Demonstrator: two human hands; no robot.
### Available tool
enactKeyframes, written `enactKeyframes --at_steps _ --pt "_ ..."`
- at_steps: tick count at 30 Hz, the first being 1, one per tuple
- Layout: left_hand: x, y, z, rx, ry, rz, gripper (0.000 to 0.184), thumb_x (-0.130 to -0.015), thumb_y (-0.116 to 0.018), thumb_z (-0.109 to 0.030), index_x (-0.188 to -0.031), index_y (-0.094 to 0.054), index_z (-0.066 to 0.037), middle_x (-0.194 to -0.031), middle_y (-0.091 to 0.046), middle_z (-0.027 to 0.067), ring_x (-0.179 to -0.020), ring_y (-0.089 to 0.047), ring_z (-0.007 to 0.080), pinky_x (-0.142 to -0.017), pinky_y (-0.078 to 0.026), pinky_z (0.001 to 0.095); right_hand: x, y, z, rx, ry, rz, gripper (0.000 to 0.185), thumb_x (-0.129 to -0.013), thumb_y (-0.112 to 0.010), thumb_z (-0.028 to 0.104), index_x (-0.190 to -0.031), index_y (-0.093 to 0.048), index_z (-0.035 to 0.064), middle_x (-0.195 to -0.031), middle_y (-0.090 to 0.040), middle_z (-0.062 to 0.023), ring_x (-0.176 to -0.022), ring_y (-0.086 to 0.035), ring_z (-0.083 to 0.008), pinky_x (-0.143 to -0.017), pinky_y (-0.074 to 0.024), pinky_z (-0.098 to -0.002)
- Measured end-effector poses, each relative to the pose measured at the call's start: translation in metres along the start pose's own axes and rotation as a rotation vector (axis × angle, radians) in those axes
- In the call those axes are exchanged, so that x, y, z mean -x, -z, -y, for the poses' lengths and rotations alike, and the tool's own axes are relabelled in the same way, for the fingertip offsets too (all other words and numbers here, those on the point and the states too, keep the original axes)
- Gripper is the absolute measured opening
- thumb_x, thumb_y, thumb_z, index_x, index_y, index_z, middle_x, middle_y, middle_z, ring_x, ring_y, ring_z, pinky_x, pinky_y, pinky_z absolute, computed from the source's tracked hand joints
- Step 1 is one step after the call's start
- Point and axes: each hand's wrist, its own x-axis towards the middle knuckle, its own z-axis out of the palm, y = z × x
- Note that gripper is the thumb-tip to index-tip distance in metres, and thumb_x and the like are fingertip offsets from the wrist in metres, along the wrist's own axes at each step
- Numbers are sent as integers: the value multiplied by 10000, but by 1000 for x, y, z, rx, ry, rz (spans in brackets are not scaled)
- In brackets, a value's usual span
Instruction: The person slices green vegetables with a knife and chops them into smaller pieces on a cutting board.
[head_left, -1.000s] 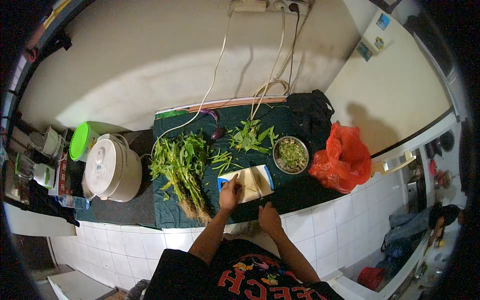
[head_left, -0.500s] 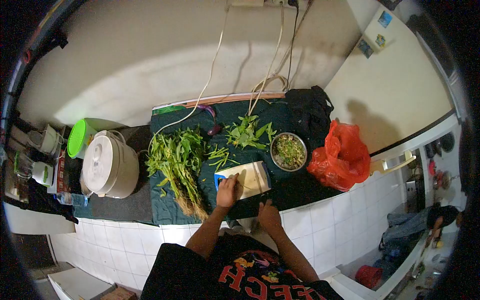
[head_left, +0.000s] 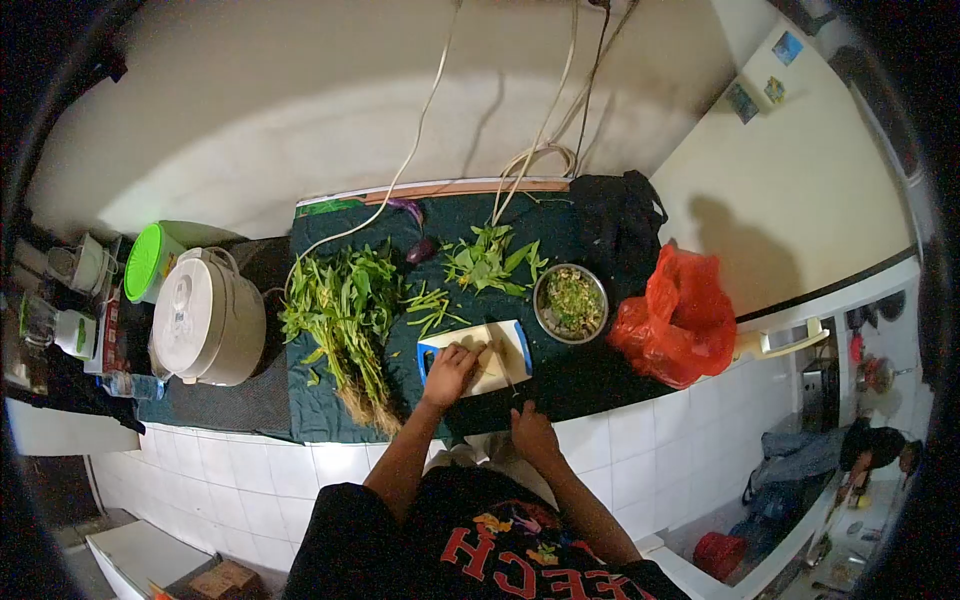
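My left hand (head_left: 452, 372) rests on the white, blue-edged cutting board (head_left: 516, 340), its fingers bent together over a small item that I cannot make out. My right hand (head_left: 533, 430), at the front edge of the table, is closed round a knife (head_left: 506, 368) whose blade reaches across the board, just right of my left fingertips. Behind the board lie short cut green stems (head_left: 430, 309) and a pile of picked leaves (head_left: 490, 258). On the left is a big bunch of leafy greens (head_left: 345, 300) with roots attached.
Right of the board stand a metal bowl (head_left: 571, 304) of chopped food and a red plastic bag (head_left: 678, 318). A purple eggplant (head_left: 420, 250) lies at the back. On the left are a white rice cooker (head_left: 210, 318) and a green-lidded container (head_left: 150, 262). White cables (head_left: 425, 110) hang down the wall.
The knife blade now lies over the board beside my left fingers; before, it was low near the board's front edge. My left hand stays on the board. The whole view has shifted slightly.
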Motion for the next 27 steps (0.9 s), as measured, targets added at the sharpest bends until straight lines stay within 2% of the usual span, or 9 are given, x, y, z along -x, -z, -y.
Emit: enactKeyframes --at_steps 4,7,10,11,15,17,22,25,27 --pt "-12 -8 2 -63 -3 -56 452 -858 -596 -178 -1301 -538 -110 -994 -613 63 -1011 -528 269 -860 -410 401 -8 2 1 -115 -130 1 396 -986 -434 319 -1069 -428 -67 -771 -624 -311 -727 -634 -480 -656 -527 -541" --pt "-20 -16 -5 -135 140 -81 431 -845 -614 -205 -1262 -563 -110 -971 -623 50 -971 -544 259 -856 -418 396 -9 0 -1 6 1 -185 403 -985 -437 311 -1082 -426 -80 -768 -624 -312 -739 -634 -482 -665 -526 -537" --pt "-19 -19 -11 -148 221 -109 415 -836 -630 -220 -1234 -583 -114 -973 -634 46 -964 -549 254 -855 -420 394 -15 1 -2 -50 -18 -133 412 -983 -442 313 -1088 -428 -85 -780 -625 -314 -743 -637 -479 -667 -525 -540" --pt "-18 -20 -11 -148 223 -117 415 -836 -630 -220 -1234 -583 -114 -973 -634 46 -964 -549 254 -855 -420 394 -15 -1 -1 -70 -88 -87 412 -982 -445 318 -1092 -428 -79 -794 -625 -318 -751 -636 -482 -677 -524 -542" --pt "-8 -18 -9 -55 192 -138 392 -828 -627 -199 -1215 -602 -135 -977 -653 42 -992 -552 249 -869 -423 388 -13 -1 10 -101 -218 -2 415 -982 -445 325 -1111 -422 -69 -824 -626 -324 -777 -638 -480 -704 -522 -545" --pt "-1 -15 -6 -31 170 -146 389 -828 -617 -186 -1215 -604 -146 -992 -660 43 -1010 -551 248 -876 -424 385 -11 -2 14 -99 -220 5 416 -983 -443 324 -1118 -420 -69 -827 -629 -321 -785 -641 -473 -706 -523 -542" --pt "20 -12 5 -68 94 -1 486 -826 -565 -151 -1310 -542 -176 -1112 -656 50 -1092 -532 265 -910 -410 404 -13 -10 21 -95 -255 -33 420 -987 -435 324 -1133 -418 -69 -835 -635 -311 -796 -651 -447 -701 -527 -530" --pt "29 -12 9 -155 38 -17 531 -817 -575 -161 -1344 -513 -183 -1131 -651 65 -1127 -517 271 -930 -402 415 -18 -14 19 -82 -190 -67 429 -984 -443 322 -1146 -415 -74 -847 -639 -303 -801 -650 -445 -701 -527 -525" --pt "33 -11 7 -139 43 -24 538 -817 -580 -171 -1350 -508 -187 -1154 -642 74 -1149 -508 273 -940 -398 418 -20 -14 22 -147 -251 -68 418 -979 -456 304 -1129 -437 -86 -861 -643 -300 -814 -648 -449 -716 -524 -519"
